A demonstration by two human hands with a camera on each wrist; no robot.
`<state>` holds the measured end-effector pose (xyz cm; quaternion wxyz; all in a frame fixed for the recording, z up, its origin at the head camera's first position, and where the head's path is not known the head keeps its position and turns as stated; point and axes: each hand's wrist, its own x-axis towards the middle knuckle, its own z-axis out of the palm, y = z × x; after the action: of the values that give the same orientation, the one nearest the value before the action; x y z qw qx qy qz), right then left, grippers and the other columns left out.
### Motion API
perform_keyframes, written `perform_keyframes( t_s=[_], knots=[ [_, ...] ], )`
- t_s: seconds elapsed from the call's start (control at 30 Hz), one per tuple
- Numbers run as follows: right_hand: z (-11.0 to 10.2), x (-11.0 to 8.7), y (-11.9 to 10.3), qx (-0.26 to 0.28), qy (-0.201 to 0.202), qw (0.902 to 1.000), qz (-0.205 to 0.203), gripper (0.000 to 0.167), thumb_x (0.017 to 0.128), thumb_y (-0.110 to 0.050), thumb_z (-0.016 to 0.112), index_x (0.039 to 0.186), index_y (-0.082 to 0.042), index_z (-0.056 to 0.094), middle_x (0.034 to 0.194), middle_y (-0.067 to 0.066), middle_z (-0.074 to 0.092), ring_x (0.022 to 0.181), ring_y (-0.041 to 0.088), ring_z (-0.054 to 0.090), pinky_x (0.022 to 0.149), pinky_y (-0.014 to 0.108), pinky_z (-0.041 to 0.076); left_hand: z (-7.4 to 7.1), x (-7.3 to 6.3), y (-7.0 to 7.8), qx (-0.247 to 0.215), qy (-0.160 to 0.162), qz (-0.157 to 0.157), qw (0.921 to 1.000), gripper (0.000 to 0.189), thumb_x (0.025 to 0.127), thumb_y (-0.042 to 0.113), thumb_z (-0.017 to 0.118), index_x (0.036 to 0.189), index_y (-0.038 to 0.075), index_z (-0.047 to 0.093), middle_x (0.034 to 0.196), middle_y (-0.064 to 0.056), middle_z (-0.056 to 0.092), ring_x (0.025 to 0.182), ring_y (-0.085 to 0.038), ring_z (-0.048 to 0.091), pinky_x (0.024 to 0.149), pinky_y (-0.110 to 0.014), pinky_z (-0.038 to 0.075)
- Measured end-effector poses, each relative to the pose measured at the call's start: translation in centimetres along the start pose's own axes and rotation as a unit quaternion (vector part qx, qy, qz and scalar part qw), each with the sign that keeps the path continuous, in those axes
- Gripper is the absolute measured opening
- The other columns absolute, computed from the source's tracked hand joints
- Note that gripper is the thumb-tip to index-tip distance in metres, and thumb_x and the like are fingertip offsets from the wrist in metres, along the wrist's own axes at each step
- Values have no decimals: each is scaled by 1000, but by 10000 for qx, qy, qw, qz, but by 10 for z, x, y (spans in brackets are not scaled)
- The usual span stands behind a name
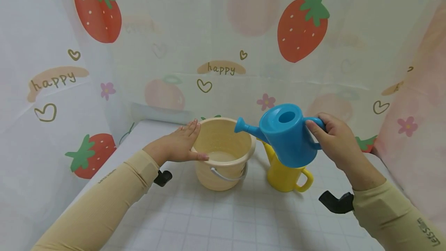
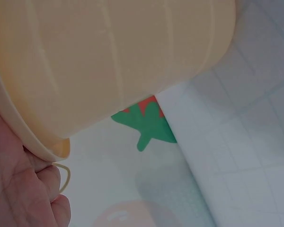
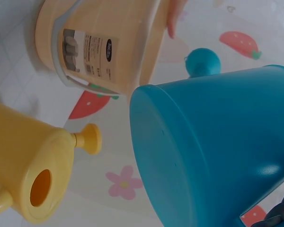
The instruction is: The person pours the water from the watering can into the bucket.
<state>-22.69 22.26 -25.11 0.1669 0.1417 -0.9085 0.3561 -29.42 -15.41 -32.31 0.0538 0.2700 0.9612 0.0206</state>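
A blue watering can [image 1: 290,138] hangs in the air, its handle gripped by my right hand [image 1: 336,144]. It tilts to the left, and its spout head sits over the right part of a cream bucket [image 1: 223,175]. My left hand [image 1: 177,144] rests on the bucket's left rim with the fingers straight and the thumb along the near edge. In the left wrist view the palm [image 2: 14,170] lies against the rim. Behind and below the blue can, a yellow watering can [image 1: 283,177] stands on the table, partly hidden. No water shows at the spout.
The bucket's pale handle [image 1: 228,176] hangs down its near right side, by a label [image 3: 90,54]. A white checked cloth covers the table [image 1: 209,224]. Printed curtains with strawberries [image 1: 303,30] enclose the back and both sides.
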Motion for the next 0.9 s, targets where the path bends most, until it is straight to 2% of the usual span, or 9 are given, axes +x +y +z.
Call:
perform_keyframes(
  t_s=[0.4,0.9],
  knots=[
    [-1,0,-2,-76,-69,9999,42,38,96,-36,44,84,0,47,70,11,38,77,25,44,65,37,38,0,0,0,13,-52,-75,10000,118,70,85,28,144,-3,0,150,-19,-7,139,-30,-1,111,-46,9],
    [-2,2,-7,-107,-277,9995,82,38,95,-38,45,86,-1,47,72,11,39,81,27,47,68,39,42,3,1,-2,-60,-98,-144,9998,117,72,83,32,144,-2,-2,151,-18,-9,139,-27,-6,111,-45,7]
  ],
)
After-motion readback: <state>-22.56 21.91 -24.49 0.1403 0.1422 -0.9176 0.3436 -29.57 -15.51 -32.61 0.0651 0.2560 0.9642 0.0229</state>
